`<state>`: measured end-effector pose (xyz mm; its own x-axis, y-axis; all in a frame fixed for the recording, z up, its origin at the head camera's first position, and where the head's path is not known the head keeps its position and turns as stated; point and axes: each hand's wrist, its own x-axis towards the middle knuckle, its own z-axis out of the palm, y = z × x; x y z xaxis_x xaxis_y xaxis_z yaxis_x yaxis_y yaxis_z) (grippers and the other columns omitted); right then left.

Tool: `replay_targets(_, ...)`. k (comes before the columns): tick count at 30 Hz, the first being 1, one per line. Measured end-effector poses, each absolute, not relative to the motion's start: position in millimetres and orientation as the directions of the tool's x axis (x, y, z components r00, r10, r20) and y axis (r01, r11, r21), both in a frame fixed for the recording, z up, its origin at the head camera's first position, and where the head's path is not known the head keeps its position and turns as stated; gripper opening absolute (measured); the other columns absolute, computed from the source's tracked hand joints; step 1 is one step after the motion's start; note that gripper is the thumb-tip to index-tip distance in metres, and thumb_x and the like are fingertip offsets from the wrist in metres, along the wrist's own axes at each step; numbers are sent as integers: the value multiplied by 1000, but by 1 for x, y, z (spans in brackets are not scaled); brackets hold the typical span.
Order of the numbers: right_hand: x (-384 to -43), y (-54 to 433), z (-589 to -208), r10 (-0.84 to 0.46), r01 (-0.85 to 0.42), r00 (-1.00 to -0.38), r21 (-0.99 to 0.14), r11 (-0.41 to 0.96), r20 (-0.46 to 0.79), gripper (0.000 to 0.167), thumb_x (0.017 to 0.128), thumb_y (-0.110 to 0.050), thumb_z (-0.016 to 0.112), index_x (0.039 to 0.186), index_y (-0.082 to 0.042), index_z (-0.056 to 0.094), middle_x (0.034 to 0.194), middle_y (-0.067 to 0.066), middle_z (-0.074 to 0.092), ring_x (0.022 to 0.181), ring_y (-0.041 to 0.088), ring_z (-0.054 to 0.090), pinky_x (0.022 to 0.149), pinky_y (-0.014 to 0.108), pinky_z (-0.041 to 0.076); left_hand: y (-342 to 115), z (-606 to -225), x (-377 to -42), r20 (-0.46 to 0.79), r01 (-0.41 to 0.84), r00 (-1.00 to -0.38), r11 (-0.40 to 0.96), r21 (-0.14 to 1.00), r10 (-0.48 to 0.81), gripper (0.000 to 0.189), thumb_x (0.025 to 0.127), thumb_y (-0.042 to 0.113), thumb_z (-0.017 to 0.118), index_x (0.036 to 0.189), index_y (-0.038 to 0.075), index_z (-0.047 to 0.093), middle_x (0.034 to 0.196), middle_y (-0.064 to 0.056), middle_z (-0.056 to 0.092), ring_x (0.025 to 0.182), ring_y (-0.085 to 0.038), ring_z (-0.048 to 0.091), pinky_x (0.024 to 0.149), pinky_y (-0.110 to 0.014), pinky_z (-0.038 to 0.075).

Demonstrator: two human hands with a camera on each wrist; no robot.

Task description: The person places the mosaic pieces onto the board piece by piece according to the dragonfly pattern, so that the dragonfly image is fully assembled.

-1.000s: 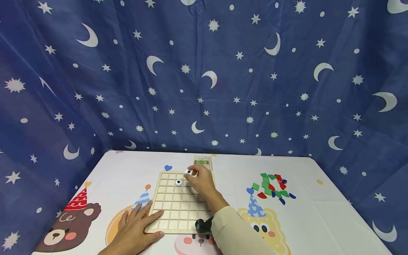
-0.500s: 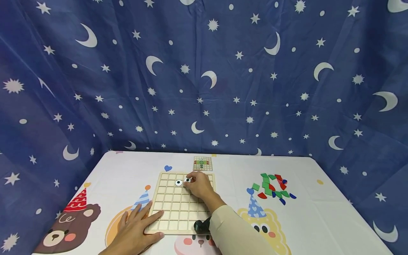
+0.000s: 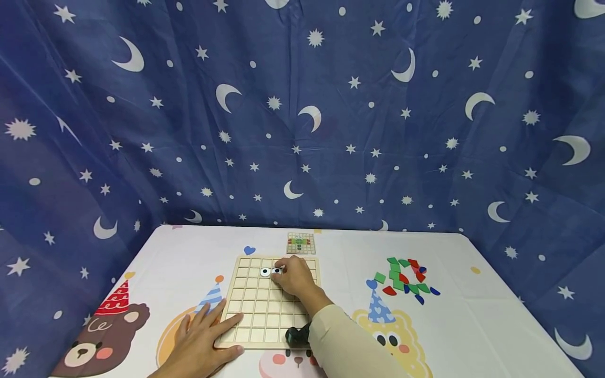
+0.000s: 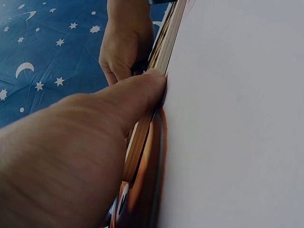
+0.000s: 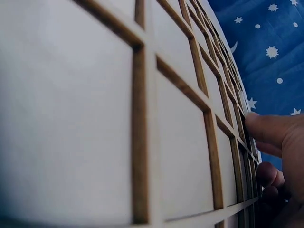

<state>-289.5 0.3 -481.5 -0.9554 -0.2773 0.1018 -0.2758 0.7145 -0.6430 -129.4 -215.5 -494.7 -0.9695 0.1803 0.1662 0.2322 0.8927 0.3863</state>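
Observation:
A pale wooden grid board (image 3: 260,305) lies on the table. Near its far edge, my right hand (image 3: 296,276) pinches a round white eye piece (image 3: 277,271) between thumb and fingers, low over a cell. Just left of it, a matching eye piece (image 3: 265,272) sits in the grid. My left hand (image 3: 200,338) rests with spread fingers over the board's near left corner; in the left wrist view its thumb (image 4: 142,90) lies against the board's side. The right wrist view shows the right hand (image 5: 289,142) at the far cells, the eye piece hidden there.
A small pattern card (image 3: 300,243) lies beyond the board. To the right are loose green, red and blue pieces (image 3: 394,274). A black wrist-worn device (image 3: 298,336) hangs over the board's near right part. Behind the table hangs a blue star-patterned curtain (image 3: 302,115).
My right hand has come down and slightly toward me with the eye piece, from the board's far edge to beside the other eye piece. The left hand has stayed put.

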Motion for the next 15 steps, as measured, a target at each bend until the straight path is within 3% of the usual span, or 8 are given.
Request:
replay_targets(7,-287,18,-458,-314,-274,-945,-756,594,95,36,88,-21,72,121,-6,66,77,1,53,64,14,46,54,30,41,-214,-495,-129,161,235,-969,890,390,185,65,77,69,64,131,32,63,148,-11,40,133,-48,30,96,-72,14)
replay_targets(15,-274,55,-393,-286,-409,-911,-738,536,297,29,85,-17,73,114,-8,70,80,1,54,65,17,46,54,31,39,-215,-495,-129,171,236,-968,886,399,181,65,77,68,64,131,33,63,148,-11,41,134,-47,29,97,-71,13)
